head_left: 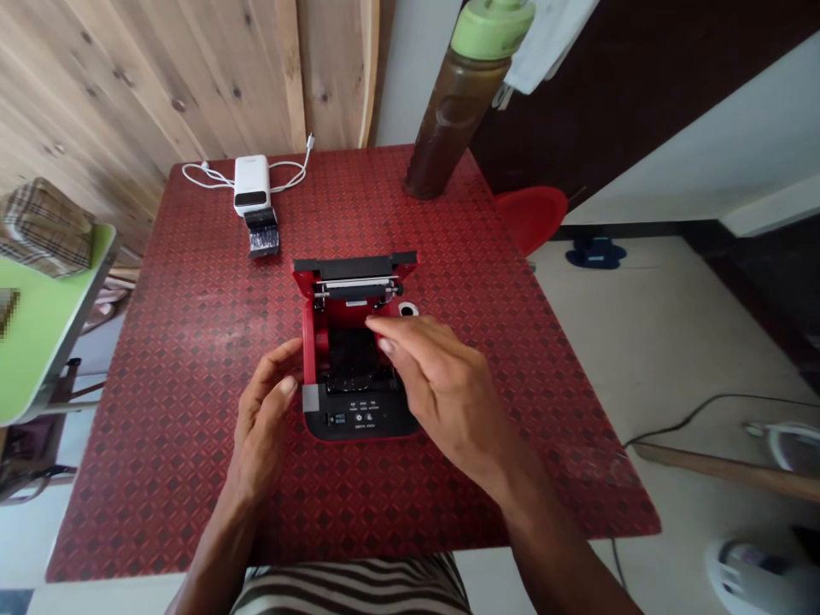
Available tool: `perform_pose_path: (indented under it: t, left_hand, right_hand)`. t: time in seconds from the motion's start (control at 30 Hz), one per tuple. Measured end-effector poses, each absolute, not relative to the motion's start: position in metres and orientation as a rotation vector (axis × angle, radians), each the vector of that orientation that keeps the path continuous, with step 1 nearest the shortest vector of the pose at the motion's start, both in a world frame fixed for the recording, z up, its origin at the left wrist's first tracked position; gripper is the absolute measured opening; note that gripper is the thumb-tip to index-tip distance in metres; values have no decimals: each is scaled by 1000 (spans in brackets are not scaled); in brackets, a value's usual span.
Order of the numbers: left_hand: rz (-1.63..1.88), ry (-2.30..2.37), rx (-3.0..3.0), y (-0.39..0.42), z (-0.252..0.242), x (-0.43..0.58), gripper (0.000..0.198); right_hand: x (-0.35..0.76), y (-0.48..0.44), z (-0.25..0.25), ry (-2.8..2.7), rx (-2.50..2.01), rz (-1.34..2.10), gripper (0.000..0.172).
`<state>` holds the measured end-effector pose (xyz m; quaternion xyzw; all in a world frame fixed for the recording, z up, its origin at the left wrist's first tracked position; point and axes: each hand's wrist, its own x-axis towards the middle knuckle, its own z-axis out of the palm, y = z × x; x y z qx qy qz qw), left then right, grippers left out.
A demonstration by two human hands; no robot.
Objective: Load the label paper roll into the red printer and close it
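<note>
A red and black label printer (pixel 362 420) stands on the table with its lid (pixel 355 269) raised, a dark compartment (pixel 352 354) showing inside. My left hand (pixel 266 410) lies along the printer's left side, fingers slightly bent against it and the thumb apart. Over the right part of the compartment is my right hand (pixel 442 376), its fingers pressed together and reaching in, the thumb below them. Whatever is between those fingertips is hidden. Just behind my right hand sits a small white roll (pixel 408 309) with a dark centre, partly covered.
Toward the back of the red patterned table (pixel 192 478) lie a white power bank (pixel 252 181) with a cable and a crumpled black wrapper (pixel 263 232). A tall brown bottle (pixel 448 120) with a green lid stands at the back right. A green table (pixel 44 342) is at left.
</note>
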<state>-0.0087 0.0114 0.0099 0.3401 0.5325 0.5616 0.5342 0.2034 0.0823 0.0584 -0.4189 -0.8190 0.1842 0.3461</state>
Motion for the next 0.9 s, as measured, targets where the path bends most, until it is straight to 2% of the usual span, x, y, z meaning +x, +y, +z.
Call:
perform_pose_path:
  t: [0.2, 0.43, 0.57, 0.77, 0.9]
  left_hand:
    - [1370, 1231, 801, 13, 8, -9, 44]
    - [1335, 1240, 768, 12, 6, -12, 45]
    - [1323, 1269, 770, 10, 6, -12, 44]
    - [1314, 1306, 792, 11, 10, -11, 44]
    - [1301, 1303, 752, 13, 10, -9, 47]
  right_hand:
    - [162, 113, 73, -2768, -1275, 455, 15]
    - [147, 126, 79, -2934, -1267, 470, 31]
    - [152, 124, 79, -2871, -1295, 440, 27]
    - [171, 94, 84, -2537, -1166, 221, 13]
    - [211, 76, 83, -2140, -1177, 340, 12]
